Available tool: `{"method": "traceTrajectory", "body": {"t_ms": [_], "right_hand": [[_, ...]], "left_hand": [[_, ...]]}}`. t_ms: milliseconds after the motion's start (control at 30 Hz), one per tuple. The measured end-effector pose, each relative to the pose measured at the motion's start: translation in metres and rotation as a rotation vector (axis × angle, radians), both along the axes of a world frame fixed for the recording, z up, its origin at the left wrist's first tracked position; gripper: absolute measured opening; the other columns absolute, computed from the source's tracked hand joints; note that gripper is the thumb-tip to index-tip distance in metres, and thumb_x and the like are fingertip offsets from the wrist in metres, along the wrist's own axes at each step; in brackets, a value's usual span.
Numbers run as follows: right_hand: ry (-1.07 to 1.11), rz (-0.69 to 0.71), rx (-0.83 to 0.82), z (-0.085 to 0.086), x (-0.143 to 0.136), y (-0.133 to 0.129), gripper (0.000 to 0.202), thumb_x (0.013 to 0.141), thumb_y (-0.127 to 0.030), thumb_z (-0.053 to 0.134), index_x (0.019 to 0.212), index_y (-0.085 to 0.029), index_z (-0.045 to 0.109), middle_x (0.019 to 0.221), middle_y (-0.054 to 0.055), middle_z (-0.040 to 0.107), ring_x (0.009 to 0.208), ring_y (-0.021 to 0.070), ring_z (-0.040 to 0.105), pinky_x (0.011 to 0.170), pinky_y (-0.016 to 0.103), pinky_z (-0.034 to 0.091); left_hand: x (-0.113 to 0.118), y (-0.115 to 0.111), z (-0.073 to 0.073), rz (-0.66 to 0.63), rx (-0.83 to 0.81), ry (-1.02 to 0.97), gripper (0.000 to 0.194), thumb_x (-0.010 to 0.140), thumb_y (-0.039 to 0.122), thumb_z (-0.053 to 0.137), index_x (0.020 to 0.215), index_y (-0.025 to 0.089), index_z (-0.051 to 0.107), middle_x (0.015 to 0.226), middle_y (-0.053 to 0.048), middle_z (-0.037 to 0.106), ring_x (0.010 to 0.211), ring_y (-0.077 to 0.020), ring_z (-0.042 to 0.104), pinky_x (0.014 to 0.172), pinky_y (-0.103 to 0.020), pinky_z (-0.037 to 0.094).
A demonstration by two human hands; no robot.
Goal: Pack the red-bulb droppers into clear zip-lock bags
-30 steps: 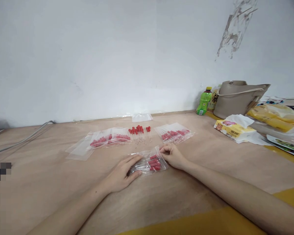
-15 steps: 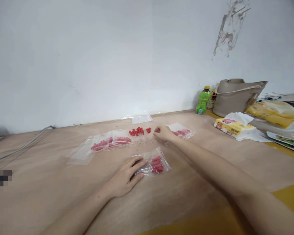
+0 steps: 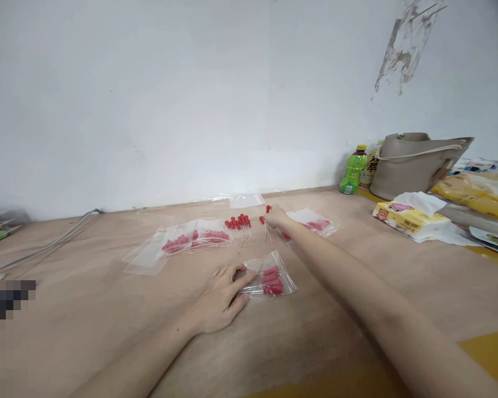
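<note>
My left hand [image 3: 224,296] lies over the near end of a clear zip bag [image 3: 288,282], fingers spread and pressing on the plastic. Inside that bag are several small tools with red handles [image 3: 271,279] and thin metal shafts. My right hand [image 3: 277,217] is farther out, its fingertips pinched on a red-handled tool [image 3: 268,209]. Another red-handled tool [image 3: 262,219] lies just left of these fingers. Left of that is a row of several loose red-handled tools [image 3: 238,222], with their shafts toward me. Their tips are too small to identify.
Filled zip bags [image 3: 197,236] overlap on the left; another bag [image 3: 315,222] lies beyond my right forearm. An empty-looking bag [image 3: 246,200] is by the wall. A tissue box [image 3: 413,218], green bottle [image 3: 354,171] and grey bucket-like bag [image 3: 415,168] stand right. A cable [image 3: 53,240] runs left.
My right fingers have closed on one of the two separate red-handled tools and shifted it from its neighbour. My left hand stays on the bag. The whole view has shifted slightly.
</note>
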State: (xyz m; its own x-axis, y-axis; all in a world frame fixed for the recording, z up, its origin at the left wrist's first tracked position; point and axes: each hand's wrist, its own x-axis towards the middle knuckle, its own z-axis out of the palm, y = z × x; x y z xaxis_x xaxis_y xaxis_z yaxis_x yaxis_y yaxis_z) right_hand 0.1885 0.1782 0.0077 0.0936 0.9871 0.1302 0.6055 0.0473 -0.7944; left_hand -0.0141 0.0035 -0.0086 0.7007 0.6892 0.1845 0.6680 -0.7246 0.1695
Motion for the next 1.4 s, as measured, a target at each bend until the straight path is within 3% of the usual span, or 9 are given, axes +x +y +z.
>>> {"method": "traceTrajectory", "body": {"t_ms": [100, 200, 333, 533, 800, 967, 1167, 1233, 1400], "right_hand": [[0.076, 0.006, 0.098, -0.005, 0.029, -0.031, 0.048, 0.069, -0.019, 0.048, 0.116, -0.016, 0.036, 0.067, -0.001, 0.055, 0.049, 0.0106, 0.052, 0.048, 0.022, 0.041], [0.363, 0.058, 0.246, -0.017, 0.052, -0.069, 0.054, 0.068, -0.022, 0.050, 0.117, -0.022, 0.028, 0.063, -0.007, 0.047, 0.044, 0.0087, 0.049, 0.043, 0.021, 0.040], [0.661, 0.082, 0.230, -0.033, 0.059, -0.109, 0.048, 0.066, -0.032, 0.059, 0.104, -0.023, 0.030, 0.066, -0.007, 0.047, 0.047, 0.0099, 0.052, 0.045, 0.025, 0.046], [0.849, 0.220, 0.063, -0.044, 0.046, -0.125, 0.042, 0.065, -0.042, 0.062, 0.093, -0.023, 0.036, 0.068, -0.004, 0.053, 0.059, 0.0123, 0.059, 0.064, 0.032, 0.050], [0.455, 0.675, -0.076, -0.041, 0.063, -0.119, 0.027, 0.066, -0.039, 0.065, 0.078, -0.016, 0.055, 0.063, -0.004, 0.053, 0.056, 0.0071, 0.048, 0.055, 0.021, 0.039], [0.234, 0.655, 0.067, -0.043, 0.054, -0.112, 0.025, 0.071, -0.039, 0.060, 0.081, -0.017, 0.065, 0.063, -0.001, 0.059, 0.059, 0.0108, 0.050, 0.058, 0.023, 0.041], [0.175, 0.823, -0.002, -0.029, 0.052, -0.119, 0.025, 0.079, -0.035, 0.048, 0.089, -0.018, 0.064, 0.084, 0.001, 0.065, 0.079, 0.0165, 0.058, 0.074, 0.030, 0.044], [0.209, 0.769, -0.046, -0.030, 0.054, -0.117, 0.023, 0.077, -0.034, 0.051, 0.088, -0.017, 0.063, 0.082, 0.002, 0.065, 0.077, 0.0162, 0.058, 0.072, 0.029, 0.045], [0.231, 0.424, 0.032, -0.046, 0.042, -0.114, 0.016, 0.069, -0.031, 0.059, 0.071, -0.016, 0.061, 0.066, 0.002, 0.063, 0.062, 0.0141, 0.056, 0.058, 0.025, 0.045]], "left_hand": [[0.000, 0.001, 0.000, 0.010, -0.019, -0.013, 0.048, 0.086, 0.026, 0.039, 0.133, 0.030, 0.029, 0.118, -0.008, 0.040, 0.106, -0.0240, 0.040, 0.091, -0.043, 0.034], [0.001, 0.002, 0.001, 0.013, -0.022, -0.011, 0.048, 0.085, 0.025, 0.040, 0.132, 0.030, 0.031, 0.116, -0.008, 0.041, 0.105, -0.0243, 0.040, 0.090, -0.044, 0.034], [0.002, 0.001, 0.001, 0.015, -0.017, -0.027, 0.048, 0.085, 0.025, 0.041, 0.131, 0.028, 0.032, 0.121, -0.008, 0.040, 0.110, -0.0247, 0.038, 0.093, -0.044, 0.032], [0.000, -0.001, 0.000, 0.039, -0.032, -0.080, 0.049, 0.085, 0.026, 0.042, 0.133, 0.027, 0.029, 0.128, -0.006, 0.038, 0.115, -0.0232, 0.038, 0.097, -0.040, 0.033], [-0.001, -0.001, -0.002, 0.053, -0.054, -0.105, 0.052, 0.085, 0.028, 0.043, 0.134, 0.026, 0.025, 0.133, -0.006, 0.035, 0.119, -0.0232, 0.036, 0.098, -0.040, 0.032], [0.001, -0.001, -0.001, 0.046, -0.050, -0.126, 0.051, 0.085, 0.027, 0.043, 0.134, 0.025, 0.027, 0.133, -0.007, 0.035, 0.119, -0.0240, 0.036, 0.098, -0.041, 0.033], [0.001, -0.001, -0.001, 0.048, -0.036, -0.127, 0.050, 0.086, 0.028, 0.042, 0.134, 0.025, 0.027, 0.133, -0.007, 0.036, 0.119, -0.0234, 0.036, 0.098, -0.041, 0.033], [0.001, -0.001, -0.001, 0.046, -0.034, -0.124, 0.050, 0.086, 0.028, 0.042, 0.133, 0.025, 0.028, 0.132, -0.007, 0.036, 0.119, -0.0230, 0.036, 0.098, -0.041, 0.033], [0.002, -0.001, 0.000, 0.059, -0.034, -0.121, 0.050, 0.086, 0.030, 0.042, 0.133, 0.024, 0.028, 0.133, -0.006, 0.036, 0.119, -0.0228, 0.037, 0.099, -0.039, 0.033]]}}
